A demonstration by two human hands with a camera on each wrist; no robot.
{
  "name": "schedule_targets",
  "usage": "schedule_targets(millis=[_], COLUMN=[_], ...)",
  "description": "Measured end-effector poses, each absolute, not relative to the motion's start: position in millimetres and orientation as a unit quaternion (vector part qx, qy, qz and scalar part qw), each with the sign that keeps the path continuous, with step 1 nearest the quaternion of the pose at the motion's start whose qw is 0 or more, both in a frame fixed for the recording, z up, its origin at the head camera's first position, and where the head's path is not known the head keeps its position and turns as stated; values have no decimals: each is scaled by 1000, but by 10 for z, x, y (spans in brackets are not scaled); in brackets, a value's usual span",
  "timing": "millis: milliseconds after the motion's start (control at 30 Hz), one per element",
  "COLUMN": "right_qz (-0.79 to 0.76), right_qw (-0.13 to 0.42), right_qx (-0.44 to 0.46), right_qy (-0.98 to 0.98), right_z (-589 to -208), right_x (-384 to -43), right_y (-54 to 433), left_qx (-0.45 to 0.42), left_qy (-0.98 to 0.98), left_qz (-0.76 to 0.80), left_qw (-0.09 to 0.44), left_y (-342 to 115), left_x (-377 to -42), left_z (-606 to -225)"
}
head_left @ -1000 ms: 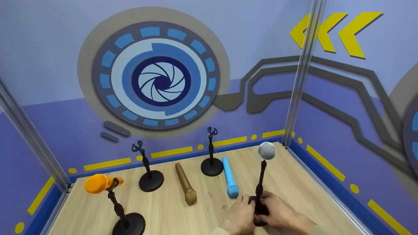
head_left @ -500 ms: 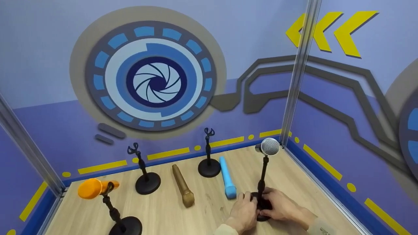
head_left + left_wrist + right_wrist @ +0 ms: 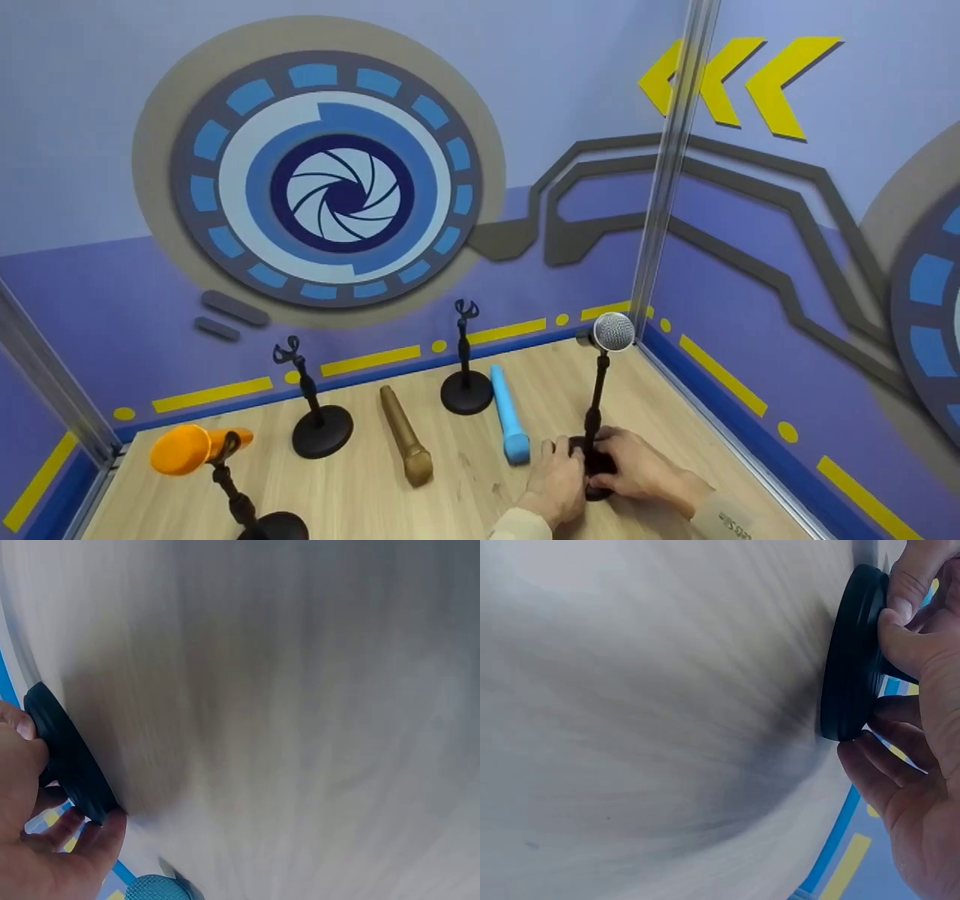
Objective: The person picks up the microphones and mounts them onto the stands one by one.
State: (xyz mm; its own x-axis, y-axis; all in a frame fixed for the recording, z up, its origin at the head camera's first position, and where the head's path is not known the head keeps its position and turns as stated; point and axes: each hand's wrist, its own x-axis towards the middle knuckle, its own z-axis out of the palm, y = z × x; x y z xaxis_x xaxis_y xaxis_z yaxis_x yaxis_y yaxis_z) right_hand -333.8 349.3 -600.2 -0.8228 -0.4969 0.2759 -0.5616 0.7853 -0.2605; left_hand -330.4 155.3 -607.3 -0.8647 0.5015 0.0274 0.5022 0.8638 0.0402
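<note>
In the head view, a black microphone stand [image 3: 592, 420] stands upright at the table's right side, a silver-headed microphone [image 3: 615, 331] on top. My left hand [image 3: 553, 480] grips the round base [image 3: 598, 493] from the left, and my right hand [image 3: 641, 466] grips it from the right. The left wrist view shows the base [image 3: 71, 754] low over the tabletop, fingertips at its edge. Thumb and fingers hold the base's [image 3: 851, 660] rim in the right wrist view. A light blue microphone [image 3: 508, 416] lies just left of my left hand.
A brown microphone [image 3: 405, 439] lies mid-table. Two black stands, one at the back [image 3: 466, 391] and one further left [image 3: 322, 431], have no microphone in their clips. An orange microphone [image 3: 180, 450] sits in a front-left stand [image 3: 238, 508]. Printed walls [image 3: 525, 277] enclose the table.
Both hands have slid the stand with the silver-headed microphone a little away and to the right. That microphone has turned slightly, showing its dark body. The head view has shifted a little right.
</note>
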Motion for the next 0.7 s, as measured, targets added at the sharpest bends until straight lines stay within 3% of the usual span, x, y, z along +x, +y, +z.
schedule_targets(millis=[433,700], right_qz=[173,114], right_qw=[71,82], right_qx=[236,207], right_qy=[-954,-968], right_z=[-5969,-5931], right_x=[-3308,-3213], right_y=[3507,3392], left_qx=[-244,-257], left_qy=[-968,-963], left_qz=[-25,-64], left_qw=[-45,-44], left_y=[1637,1518], left_x=[-3304,-3256], left_z=[-6051,-6105])
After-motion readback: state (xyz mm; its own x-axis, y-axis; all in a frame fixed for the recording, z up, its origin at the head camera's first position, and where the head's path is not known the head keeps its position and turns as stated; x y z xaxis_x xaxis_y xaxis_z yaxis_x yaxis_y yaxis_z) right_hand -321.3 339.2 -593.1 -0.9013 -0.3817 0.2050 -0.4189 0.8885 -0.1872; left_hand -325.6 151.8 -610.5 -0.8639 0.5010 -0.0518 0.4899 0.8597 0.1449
